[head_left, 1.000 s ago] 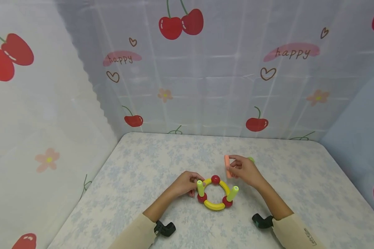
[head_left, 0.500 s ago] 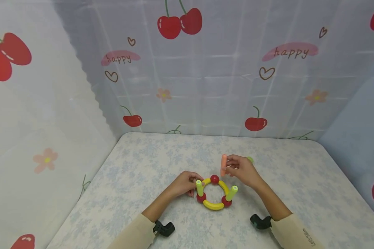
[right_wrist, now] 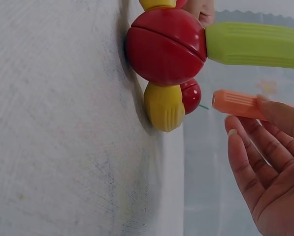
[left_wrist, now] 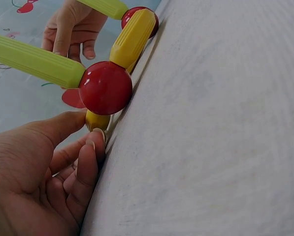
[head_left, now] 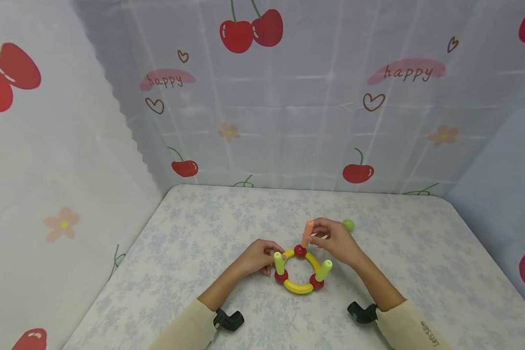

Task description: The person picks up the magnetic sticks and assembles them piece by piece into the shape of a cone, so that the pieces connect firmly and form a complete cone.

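Observation:
A ring of curved yellow rods (head_left: 298,288) and red balls lies on the table, seen in the head view. Two lime-green rods (head_left: 324,270) stick up from its two nearer balls. At the ring's left side, my left hand (head_left: 258,257) pinches a curved yellow rod (left_wrist: 97,121) between thumb and fingers, just past a red ball (left_wrist: 106,88). My right hand (head_left: 337,239) holds a short orange rod (head_left: 307,234) upright, its lower end over the far red ball (head_left: 300,251). The right wrist view shows that end of the orange rod (right_wrist: 238,104) bare.
A light green ball (head_left: 348,224) rests on the table (head_left: 218,214) just beyond my right hand. Cherry-printed sheets (head_left: 288,121) hang behind the table and at its left. A black wrist device (head_left: 361,312) sits at each sleeve.
My right hand has moved left with the orange rod, bringing it from right of the far red ball to above it. The green ball shows more fully. My left hand stays put.

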### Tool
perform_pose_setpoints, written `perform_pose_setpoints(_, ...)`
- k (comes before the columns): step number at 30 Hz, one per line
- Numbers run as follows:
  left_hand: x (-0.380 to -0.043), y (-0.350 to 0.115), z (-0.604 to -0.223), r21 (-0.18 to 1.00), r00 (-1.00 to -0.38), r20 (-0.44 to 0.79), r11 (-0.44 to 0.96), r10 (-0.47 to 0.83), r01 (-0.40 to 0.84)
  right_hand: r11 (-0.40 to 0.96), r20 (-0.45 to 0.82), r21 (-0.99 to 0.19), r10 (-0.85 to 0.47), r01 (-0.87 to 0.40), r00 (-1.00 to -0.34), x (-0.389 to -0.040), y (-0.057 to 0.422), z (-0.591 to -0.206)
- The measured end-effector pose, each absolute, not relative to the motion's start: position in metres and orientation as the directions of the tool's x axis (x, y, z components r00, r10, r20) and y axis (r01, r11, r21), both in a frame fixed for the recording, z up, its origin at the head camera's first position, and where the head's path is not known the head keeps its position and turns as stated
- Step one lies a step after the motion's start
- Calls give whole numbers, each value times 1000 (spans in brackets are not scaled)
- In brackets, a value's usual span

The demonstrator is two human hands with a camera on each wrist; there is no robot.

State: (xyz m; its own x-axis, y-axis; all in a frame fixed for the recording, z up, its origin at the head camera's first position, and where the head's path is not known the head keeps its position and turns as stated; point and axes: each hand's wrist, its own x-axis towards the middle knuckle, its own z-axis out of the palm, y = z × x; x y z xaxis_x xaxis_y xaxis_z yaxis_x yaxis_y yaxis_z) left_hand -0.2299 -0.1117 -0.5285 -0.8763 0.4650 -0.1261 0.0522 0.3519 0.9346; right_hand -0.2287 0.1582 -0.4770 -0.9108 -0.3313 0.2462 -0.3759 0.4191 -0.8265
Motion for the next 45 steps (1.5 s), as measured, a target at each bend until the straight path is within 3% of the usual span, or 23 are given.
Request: perform_pose_setpoints(45, -228, -110, -528, 931, -868, -117, 359, 482, 74, 455, 210, -809, -368, -372, -906, -225, 154, -479)
